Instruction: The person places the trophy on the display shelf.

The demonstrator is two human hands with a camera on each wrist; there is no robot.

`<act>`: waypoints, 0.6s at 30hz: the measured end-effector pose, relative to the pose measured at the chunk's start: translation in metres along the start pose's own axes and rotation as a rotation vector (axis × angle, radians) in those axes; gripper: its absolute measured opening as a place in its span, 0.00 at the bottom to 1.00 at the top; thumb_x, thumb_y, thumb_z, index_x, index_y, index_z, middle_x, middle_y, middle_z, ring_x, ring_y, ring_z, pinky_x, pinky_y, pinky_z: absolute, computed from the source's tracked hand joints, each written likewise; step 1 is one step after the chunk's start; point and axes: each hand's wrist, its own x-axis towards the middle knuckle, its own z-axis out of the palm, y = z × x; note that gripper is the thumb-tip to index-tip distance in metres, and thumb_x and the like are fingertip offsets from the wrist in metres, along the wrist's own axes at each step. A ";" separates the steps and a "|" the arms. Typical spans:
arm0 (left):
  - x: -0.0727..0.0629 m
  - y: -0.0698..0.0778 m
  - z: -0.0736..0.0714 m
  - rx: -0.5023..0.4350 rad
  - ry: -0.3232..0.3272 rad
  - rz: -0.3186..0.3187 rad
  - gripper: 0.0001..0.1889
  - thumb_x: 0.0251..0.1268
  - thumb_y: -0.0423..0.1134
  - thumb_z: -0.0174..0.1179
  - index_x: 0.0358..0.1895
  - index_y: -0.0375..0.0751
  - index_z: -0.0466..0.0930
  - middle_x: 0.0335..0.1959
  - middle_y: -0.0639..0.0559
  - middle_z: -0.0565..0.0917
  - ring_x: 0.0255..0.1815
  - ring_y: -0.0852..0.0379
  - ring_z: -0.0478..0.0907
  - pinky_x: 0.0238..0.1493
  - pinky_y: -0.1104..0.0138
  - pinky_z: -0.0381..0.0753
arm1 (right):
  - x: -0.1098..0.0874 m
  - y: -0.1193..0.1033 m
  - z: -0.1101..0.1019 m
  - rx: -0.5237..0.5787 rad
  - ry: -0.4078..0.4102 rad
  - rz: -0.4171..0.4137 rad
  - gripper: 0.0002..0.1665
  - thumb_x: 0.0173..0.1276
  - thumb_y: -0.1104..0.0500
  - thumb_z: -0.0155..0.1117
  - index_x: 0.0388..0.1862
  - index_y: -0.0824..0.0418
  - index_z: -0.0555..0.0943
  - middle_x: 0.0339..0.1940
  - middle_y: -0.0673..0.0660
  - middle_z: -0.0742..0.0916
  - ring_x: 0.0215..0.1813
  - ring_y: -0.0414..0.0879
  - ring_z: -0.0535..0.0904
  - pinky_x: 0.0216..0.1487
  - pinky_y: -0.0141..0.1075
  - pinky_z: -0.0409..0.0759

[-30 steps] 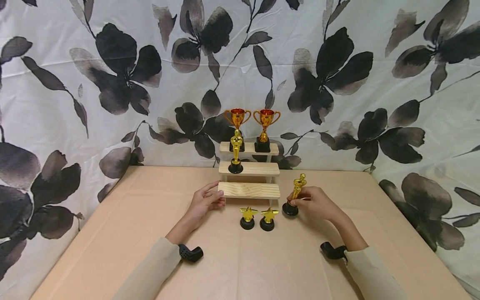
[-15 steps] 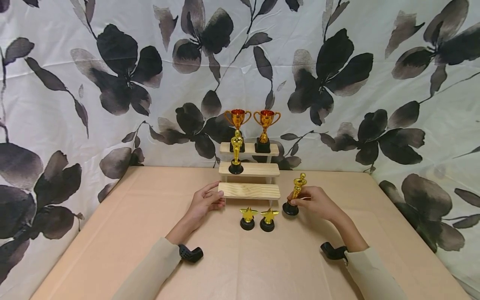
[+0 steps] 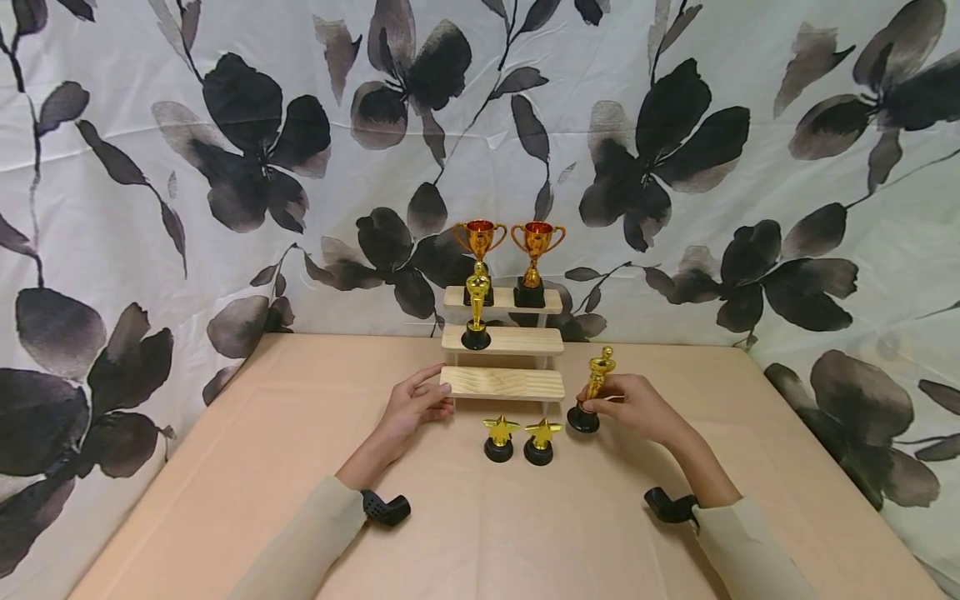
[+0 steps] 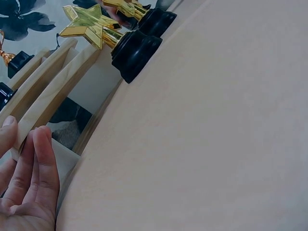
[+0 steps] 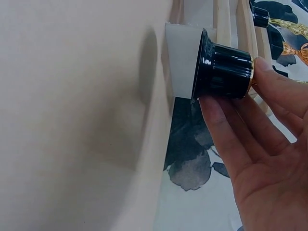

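Observation:
My right hand grips a gold figurine trophy low down, near its round black base. The trophy is upright, just right of a three-tier wooden display stand, and the right wrist view shows its base raised off the tabletop. With thumb above and fingers below, my left hand pinches the left end of the stand's lowest shelf. A matching figurine trophy stands at the left of the middle shelf. On the top shelf are two cup trophies, one at left and one at right.
Two small star trophies, one at left and one at right, stand on the table in front of the stand. Behind everything hangs a white cloth printed with dark flowers.
The head view has shifted slightly, putting everything a little further right in it. Both hands keep their holds, and the trophies stay where they were.

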 end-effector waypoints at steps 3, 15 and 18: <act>0.000 -0.001 0.000 0.001 -0.004 0.002 0.31 0.74 0.34 0.63 0.78 0.39 0.64 0.33 0.53 0.90 0.33 0.59 0.88 0.39 0.69 0.90 | 0.000 -0.001 0.000 -0.005 0.008 0.000 0.07 0.70 0.63 0.70 0.44 0.66 0.88 0.43 0.59 0.92 0.49 0.53 0.88 0.56 0.52 0.88; -0.002 0.000 0.002 -0.006 0.003 0.013 0.32 0.74 0.33 0.63 0.77 0.38 0.65 0.33 0.52 0.90 0.33 0.59 0.88 0.39 0.68 0.90 | 0.006 -0.007 -0.005 -0.001 0.009 -0.022 0.07 0.71 0.62 0.70 0.45 0.64 0.88 0.44 0.59 0.92 0.50 0.54 0.89 0.58 0.55 0.87; -0.001 0.000 0.002 -0.001 0.005 0.010 0.31 0.74 0.33 0.63 0.77 0.39 0.65 0.33 0.52 0.90 0.33 0.58 0.88 0.39 0.68 0.90 | 0.008 -0.009 -0.007 0.008 0.002 -0.017 0.08 0.71 0.62 0.70 0.46 0.64 0.89 0.44 0.59 0.92 0.50 0.54 0.88 0.58 0.56 0.87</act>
